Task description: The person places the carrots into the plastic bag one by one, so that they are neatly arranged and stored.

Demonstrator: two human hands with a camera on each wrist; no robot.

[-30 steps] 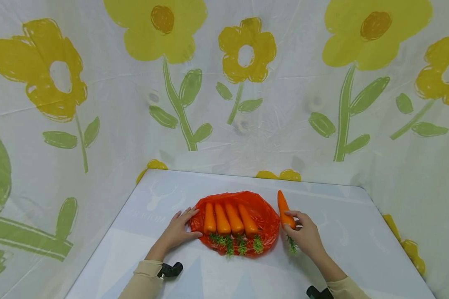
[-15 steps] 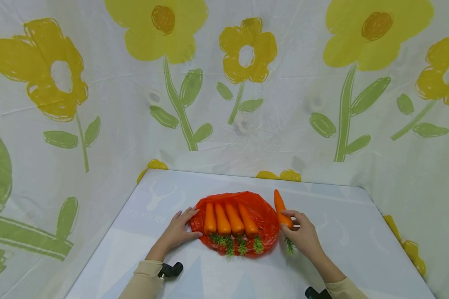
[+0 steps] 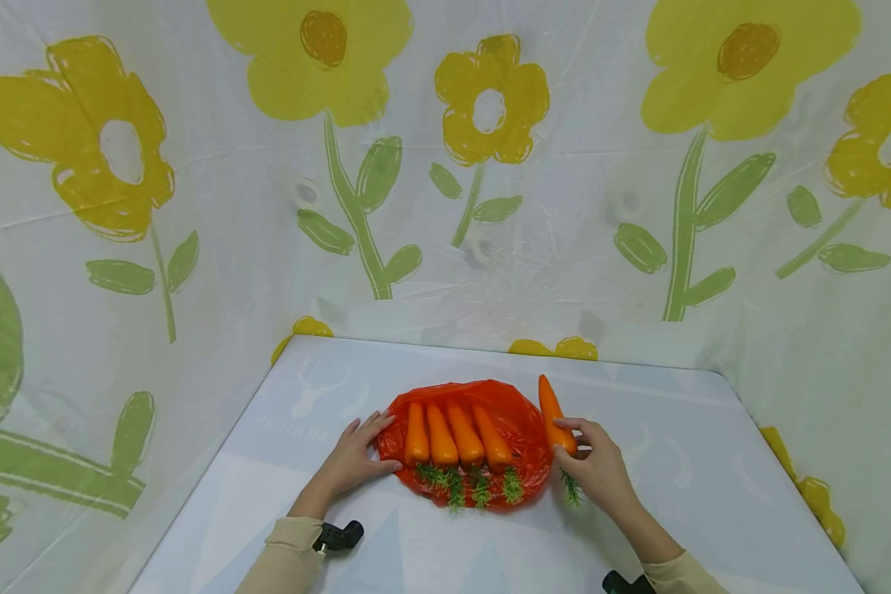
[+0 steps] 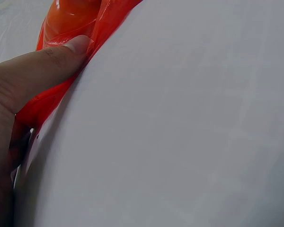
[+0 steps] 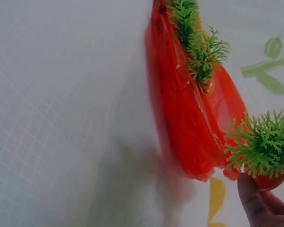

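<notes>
Several orange carrots (image 3: pixel 440 437) with green leafy tops (image 3: pixel 481 487) lie side by side in a spread red plastic bag (image 3: pixel 527 425). My left hand (image 3: pixel 349 458) holds the bag's left edge, its thumb (image 4: pixel 57 64) lying along the red plastic in the left wrist view. Just right of the bag, my right hand (image 3: pixel 601 462) grips another carrot (image 3: pixel 555 425) near its thick end between thumb and fingers, the tip pointing away from me. In the right wrist view, that carrot's leafy top (image 5: pixel 262 146) hides most of its body, close beside the bag's end.
The bag rests on a pale table (image 3: pixel 445 549) with faint printed patterns. A white curtain (image 3: pixel 549 264) with yellow flowers surrounds the table's far and side edges. Black camera mounts (image 3: pixel 339 537) sit at both wrists.
My right hand has shifted slightly left with the carrot, bringing it up to the bag's right edge. My left hand and the carrots in the bag have stayed still.
</notes>
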